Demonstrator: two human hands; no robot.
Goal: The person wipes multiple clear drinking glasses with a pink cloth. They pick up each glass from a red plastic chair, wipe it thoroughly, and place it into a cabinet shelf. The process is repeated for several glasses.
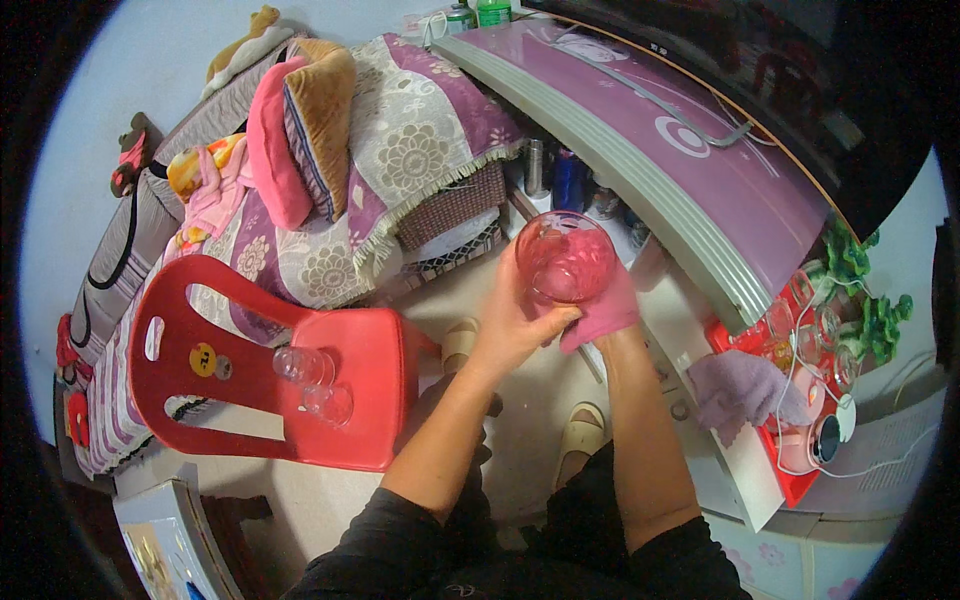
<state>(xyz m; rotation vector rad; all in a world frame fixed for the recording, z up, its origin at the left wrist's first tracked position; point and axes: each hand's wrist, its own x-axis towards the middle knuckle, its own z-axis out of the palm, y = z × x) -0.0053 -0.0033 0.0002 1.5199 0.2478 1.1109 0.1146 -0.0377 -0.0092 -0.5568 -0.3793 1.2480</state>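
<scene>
My left hand (pixel 510 322) is closed around the side of a clear drinking glass (pixel 564 259), its thumb near the rim. A pink cloth (pixel 611 304) wraps the other side of the glass and covers most of my right hand (pixel 604 319), which presses against the glass through it. The glass is held in front of me above the floor, its round mouth facing up. Pink shows through its wall. To the left, two clear glasses (pixel 304 365) (pixel 328 405) lie or stand on the seat of a red plastic chair (pixel 360 375); their exact pose is unclear.
A sofa with a patterned cover (pixel 420 150) runs along the upper left. A purple-topped table (pixel 675 120) bears a large dark screen (pixel 772 75). At right, a red tray (pixel 784 476) holds several glasses and a pink pot, with a purple cloth (pixel 739 390) over its edge. Cords cross it.
</scene>
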